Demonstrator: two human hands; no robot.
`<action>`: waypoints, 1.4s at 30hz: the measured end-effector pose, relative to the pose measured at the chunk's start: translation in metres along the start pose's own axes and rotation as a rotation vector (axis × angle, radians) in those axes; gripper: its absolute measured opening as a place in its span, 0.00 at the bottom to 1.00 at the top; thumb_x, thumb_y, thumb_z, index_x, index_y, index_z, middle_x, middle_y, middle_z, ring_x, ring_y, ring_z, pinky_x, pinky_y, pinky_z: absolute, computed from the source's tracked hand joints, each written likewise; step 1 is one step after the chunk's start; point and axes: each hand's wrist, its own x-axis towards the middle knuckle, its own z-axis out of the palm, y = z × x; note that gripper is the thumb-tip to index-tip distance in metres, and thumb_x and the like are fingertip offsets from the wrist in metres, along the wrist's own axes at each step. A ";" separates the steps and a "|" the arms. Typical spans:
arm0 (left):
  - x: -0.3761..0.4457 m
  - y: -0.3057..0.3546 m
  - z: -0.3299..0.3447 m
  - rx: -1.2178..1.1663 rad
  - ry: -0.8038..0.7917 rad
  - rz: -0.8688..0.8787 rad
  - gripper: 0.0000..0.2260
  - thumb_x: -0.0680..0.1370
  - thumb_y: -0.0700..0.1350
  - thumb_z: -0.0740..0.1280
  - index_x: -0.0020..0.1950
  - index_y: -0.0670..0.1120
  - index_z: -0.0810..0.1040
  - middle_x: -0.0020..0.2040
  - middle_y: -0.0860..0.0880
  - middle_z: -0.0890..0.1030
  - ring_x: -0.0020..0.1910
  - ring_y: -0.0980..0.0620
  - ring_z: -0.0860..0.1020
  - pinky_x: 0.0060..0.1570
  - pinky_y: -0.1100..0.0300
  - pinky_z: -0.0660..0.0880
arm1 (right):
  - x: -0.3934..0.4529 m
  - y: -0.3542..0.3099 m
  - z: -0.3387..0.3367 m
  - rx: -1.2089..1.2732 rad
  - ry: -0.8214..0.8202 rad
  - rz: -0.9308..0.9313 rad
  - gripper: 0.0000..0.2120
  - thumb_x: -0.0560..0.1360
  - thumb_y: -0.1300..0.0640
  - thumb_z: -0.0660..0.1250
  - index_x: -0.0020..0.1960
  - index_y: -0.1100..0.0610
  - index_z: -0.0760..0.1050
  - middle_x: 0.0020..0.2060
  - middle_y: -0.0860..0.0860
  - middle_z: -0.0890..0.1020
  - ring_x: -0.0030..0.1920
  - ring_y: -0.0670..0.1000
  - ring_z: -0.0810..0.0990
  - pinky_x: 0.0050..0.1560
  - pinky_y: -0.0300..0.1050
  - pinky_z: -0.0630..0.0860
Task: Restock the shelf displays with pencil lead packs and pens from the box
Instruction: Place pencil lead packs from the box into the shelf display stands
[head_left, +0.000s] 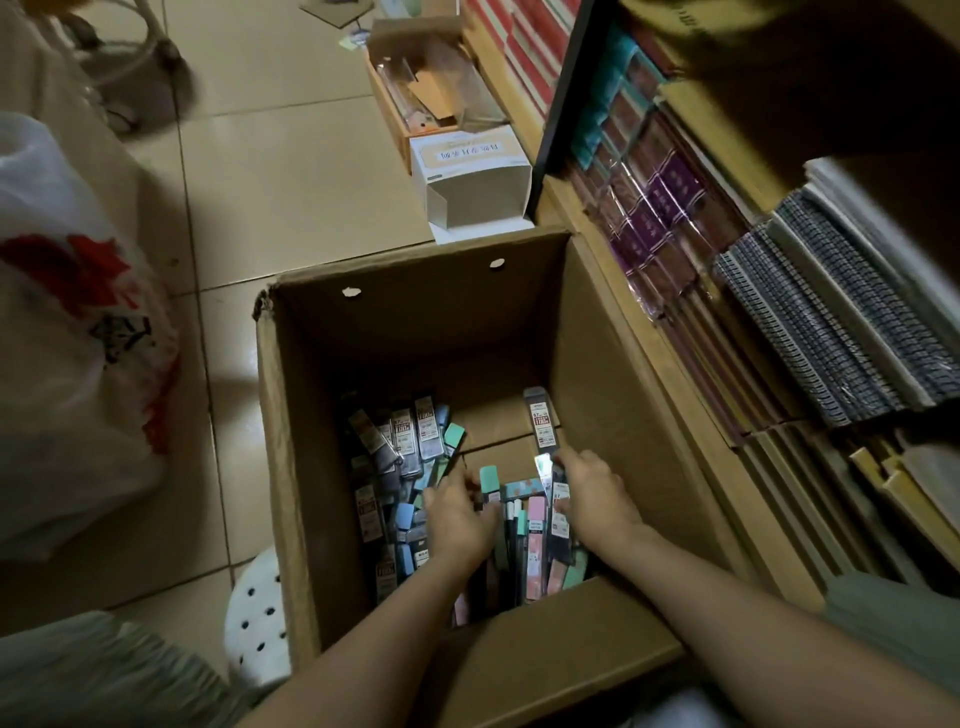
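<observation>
Lying flat in box (415, 332), lead packs (415, 441), long axes mostly away-pointing.

The cardboard box (415, 332) stands on the tiled floor (270, 171), directly left of the shelf unit (675, 395). Pencil lead packs (410, 436) lie in the box bottom, massed at its left and near sides. One lead pack (540, 418) leans against the right wall. Both hands are inside the box: the left hand (457, 519) at centre, the right hand (597, 493) right of it. Behind the box lies a small carton (475, 182) on its side; behind that, a tray (421, 88). A plastic bag (72, 338) sits left of the box. A perforated stool (260, 618) stands at the box's near-left corner. Spiral notebooks (831, 312) stand on the shelf.
</observation>
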 end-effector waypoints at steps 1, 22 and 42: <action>-0.002 0.002 -0.002 -0.020 0.005 0.007 0.10 0.77 0.45 0.68 0.57 0.50 0.71 0.55 0.46 0.76 0.56 0.47 0.76 0.56 0.48 0.77 | -0.001 -0.001 -0.004 0.017 0.030 -0.013 0.24 0.75 0.63 0.70 0.68 0.52 0.68 0.59 0.53 0.75 0.57 0.53 0.77 0.56 0.46 0.77; -0.064 0.289 -0.159 -0.174 -0.269 0.840 0.07 0.82 0.47 0.61 0.59 0.56 0.71 0.43 0.46 0.81 0.28 0.62 0.76 0.25 0.66 0.70 | -0.100 -0.048 -0.319 0.465 0.708 -0.354 0.18 0.71 0.59 0.75 0.55 0.47 0.71 0.42 0.37 0.76 0.42 0.37 0.78 0.39 0.28 0.73; -0.075 0.395 -0.159 -0.541 -0.474 0.822 0.14 0.80 0.41 0.63 0.60 0.59 0.74 0.52 0.49 0.81 0.41 0.55 0.82 0.38 0.61 0.79 | -0.096 0.000 -0.504 0.196 1.114 -0.133 0.18 0.70 0.58 0.77 0.53 0.52 0.71 0.47 0.49 0.79 0.45 0.49 0.79 0.43 0.37 0.74</action>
